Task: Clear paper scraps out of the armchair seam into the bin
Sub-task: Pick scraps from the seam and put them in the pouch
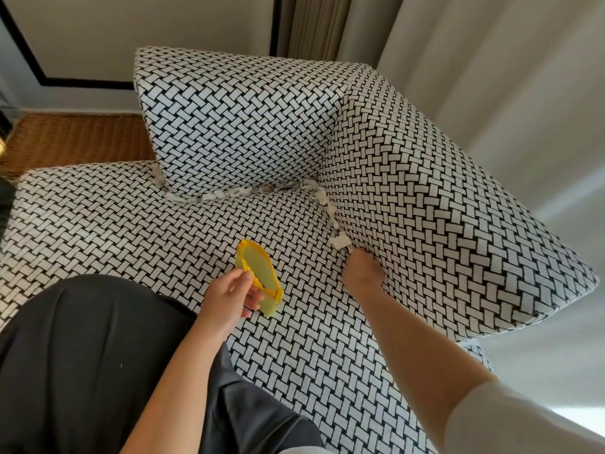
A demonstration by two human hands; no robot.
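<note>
Here the left hand [229,299] grips the yellow bin [258,280] above the seat [131,224]; the right hand [361,270] probes the seam [337,228], fingers hidden, so its hold is unclear. Paper scraps [235,193] line that seam. Pinch the nearest scrap [340,240] firmly, bin close beneath.

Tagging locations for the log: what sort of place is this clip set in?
Probably a sitting room, home or hotel: a patterned upholstered armchair, long curtains beside it, and a wicker piece against the wall.
</note>
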